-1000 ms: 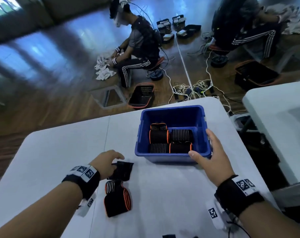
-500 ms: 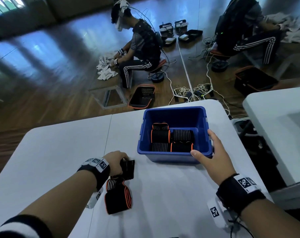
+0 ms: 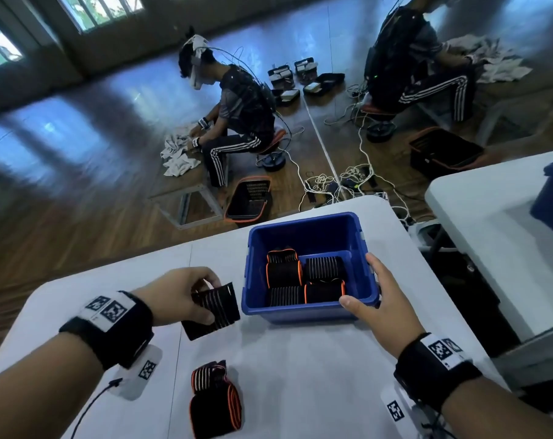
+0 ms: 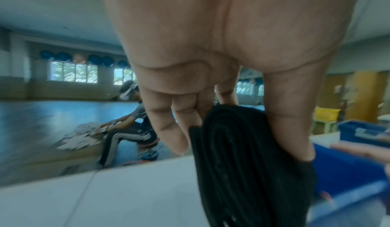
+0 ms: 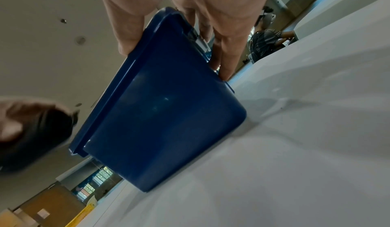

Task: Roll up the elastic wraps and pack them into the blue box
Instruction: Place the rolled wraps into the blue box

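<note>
**A rolled wrap on its way to the box**

The person's left hand (image 3: 180,294) is up off the white folding table (image 3: 300,375), just left of the blue plastic box (image 3: 310,312). Its thumb and curled fingers (image 4: 168,130) squeeze a rolled black elastic wrap with thin pale stripes (image 3: 213,308) from both sides. I think the squeeze is there so the roll cannot spring open. The roll is tilted. Its long side runs from near-left to far-right, towards the box, and its stripes run the other way. In the left wrist view you can see the coiled end of the roll like a flat snail shell.

The right hand (image 3: 379,308) is at the near right corner of the box. The thumb lies on the near rim and the fingers go down the right wall, lightly bent around the corner. It looks like this hand keeps the box from sliding while the wrap goes in.

Inside the box, four rolled black wraps (image 3: 303,280) lie snug side by side at the near end, some with orange edges. The far end of the box has room.

One more black wrap with orange edges (image 3: 215,403) lies on the table near the person. It looks loose and floppy, so I guess it needs rolling next.
</note>
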Tool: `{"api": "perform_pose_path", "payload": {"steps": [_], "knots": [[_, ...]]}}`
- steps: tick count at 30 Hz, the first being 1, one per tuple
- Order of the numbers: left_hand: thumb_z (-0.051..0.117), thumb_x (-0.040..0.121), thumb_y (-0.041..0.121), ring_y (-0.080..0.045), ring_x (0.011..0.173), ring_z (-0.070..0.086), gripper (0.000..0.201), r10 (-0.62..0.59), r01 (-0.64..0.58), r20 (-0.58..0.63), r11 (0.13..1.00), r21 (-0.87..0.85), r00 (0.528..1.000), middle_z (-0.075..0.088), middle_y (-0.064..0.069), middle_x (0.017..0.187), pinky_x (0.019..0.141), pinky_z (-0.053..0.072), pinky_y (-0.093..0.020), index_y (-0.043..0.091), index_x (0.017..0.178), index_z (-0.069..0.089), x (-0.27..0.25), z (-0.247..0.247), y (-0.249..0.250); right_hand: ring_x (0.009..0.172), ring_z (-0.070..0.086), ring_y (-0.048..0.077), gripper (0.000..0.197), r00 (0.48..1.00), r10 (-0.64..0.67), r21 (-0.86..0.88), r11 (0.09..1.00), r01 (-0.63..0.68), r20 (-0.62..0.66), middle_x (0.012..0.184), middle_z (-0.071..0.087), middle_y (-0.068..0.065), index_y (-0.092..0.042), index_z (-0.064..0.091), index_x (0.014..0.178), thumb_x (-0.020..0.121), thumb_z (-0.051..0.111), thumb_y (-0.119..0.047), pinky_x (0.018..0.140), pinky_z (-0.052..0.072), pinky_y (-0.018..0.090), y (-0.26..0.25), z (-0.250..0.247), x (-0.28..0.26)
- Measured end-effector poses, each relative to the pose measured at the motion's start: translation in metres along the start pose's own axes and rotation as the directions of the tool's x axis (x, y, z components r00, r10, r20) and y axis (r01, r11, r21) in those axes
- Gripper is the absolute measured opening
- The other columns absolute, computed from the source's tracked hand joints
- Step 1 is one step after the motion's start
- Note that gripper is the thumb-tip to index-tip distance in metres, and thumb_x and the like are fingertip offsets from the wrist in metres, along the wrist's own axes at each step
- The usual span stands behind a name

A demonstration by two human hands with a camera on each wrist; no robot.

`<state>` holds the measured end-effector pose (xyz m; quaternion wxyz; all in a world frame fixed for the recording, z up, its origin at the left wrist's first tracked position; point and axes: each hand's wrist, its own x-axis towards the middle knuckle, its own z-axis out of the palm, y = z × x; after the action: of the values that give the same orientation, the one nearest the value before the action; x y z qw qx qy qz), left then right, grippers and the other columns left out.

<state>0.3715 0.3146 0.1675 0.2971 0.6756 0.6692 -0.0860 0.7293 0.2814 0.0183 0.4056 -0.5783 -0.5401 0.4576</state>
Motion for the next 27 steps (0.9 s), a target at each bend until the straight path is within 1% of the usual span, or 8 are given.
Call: {"api": "perform_pose_path", "payload": {"steps": [3,6,9,11,13,17,22,27], "knots": [[0.09,0.067,0.028,-0.001,0.074,0.068,0.04,0.077,-0.079,-0.086,0.997,-0.018,0.993,0.074,0.013,0.082,0.073,0.055,-0.025,0.034,0.098,0.065,0.004,-0.028,0.036,0.143,0.032,0.003,0.094,1.0,0.006,0.014,1.0,-0.006,0.005,0.157,0.03,-0.022,-0.044,0.021,0.151,0.077,0.078,-0.047,0.118,0.034,0.037,0.001,0.0,0.0],[0.088,0.069,0.036,-0.002,0.081,0.064,0.04,0.15,-0.138,-0.112,0.984,0.111,0.982,0.068,0.016,0.087,0.074,0.051,-0.023,0.036,0.101,0.066,0.033,-0.032,0.073,0.14,0.035,0.0,0.093,1.0,0.013,0.045,0.999,-0.014,0.011,0.155,0.032,-0.023,-0.042,0.022,0.152,0.079,0.079,-0.041,0.116,0.035,0.033,-0.003,0.001,-0.001],[0.087,0.071,0.032,-0.009,0.088,0.061,0.043,0.203,-0.193,-0.017,0.954,0.228,0.979,0.061,0.017,0.092,0.075,0.045,-0.024,0.032,0.108,0.065,0.074,-0.015,0.102,0.13,0.038,-0.015,0.09,1.0,0.018,0.091,0.996,-0.02,0.019,0.146,0.035,-0.034,-0.041,0.025,0.151,0.08,0.08,-0.034,0.111,0.037,0.023,-0.005,0.0,-0.002],[0.086,0.07,0.027,-0.014,0.095,0.063,0.045,0.179,-0.187,0.055,0.931,0.313,0.982,0.063,0.012,0.097,0.079,0.047,-0.025,0.029,0.11,0.065,0.098,0.002,0.116,0.125,0.034,-0.025,0.09,1.0,0.023,0.091,0.996,-0.024,0.019,0.143,0.033,-0.037,-0.041,0.025,0.152,0.081,0.08,-0.033,0.109,0.035,0.017,-0.006,-0.001,-0.002],[0.086,0.07,0.021,-0.02,0.098,0.065,0.044,0.124,-0.172,0.139,0.891,0.419,0.982,0.068,0.005,0.103,0.081,0.051,-0.028,0.023,0.109,0.066,0.116,0.016,0.126,0.123,0.033,-0.027,0.09,0.999,0.028,0.088,0.996,-0.03,0.019,0.145,0.031,-0.035,-0.04,0.025,0.152,0.081,0.08,-0.033,0.106,0.033,0.011,-0.007,-0.001,-0.003],[0.084,0.069,0.013,-0.024,0.093,0.068,0.037,0.068,-0.189,0.238,0.823,0.535,0.969,0.073,-0.001,0.099,0.076,0.052,-0.03,0.017,0.103,0.069,0.135,0.037,0.139,0.114,0.026,-0.039,0.088,1.0,0.02,0.076,0.997,-0.021,0.012,0.14,0.031,-0.035,-0.038,0.026,0.15,0.081,0.08,-0.029,0.087,0.027,-0.011,-0.007,-0.002,-0.003],[0.081,0.071,0.011,-0.025,0.095,0.068,0.037,0.048,-0.199,0.262,0.786,0.586,0.964,0.073,-0.003,0.102,0.079,0.054,-0.033,0.016,0.105,0.069,0.142,0.054,0.14,0.115,0.023,-0.04,0.09,1.0,0.01,0.066,0.998,-0.01,0.003,0.141,0.028,-0.038,-0.039,0.024,0.151,0.081,0.08,-0.032,0.089,0.024,-0.012,-0.005,-0.002,-0.001],[0.075,0.076,0.009,-0.025,0.094,0.069,0.027,0.048,-0.198,0.268,0.797,0.571,0.962,0.074,-0.004,0.1,0.081,0.057,-0.035,0.018,0.102,0.072,0.147,0.055,0.138,0.117,0.02,-0.04,0.089,1.0,0.008,0.059,0.998,-0.009,0.009,0.138,0.022,-0.046,-0.039,0.024,0.15,0.081,0.08,-0.033,0.088,0.023,-0.012,-0.003,-0.002,-0.001]]}}
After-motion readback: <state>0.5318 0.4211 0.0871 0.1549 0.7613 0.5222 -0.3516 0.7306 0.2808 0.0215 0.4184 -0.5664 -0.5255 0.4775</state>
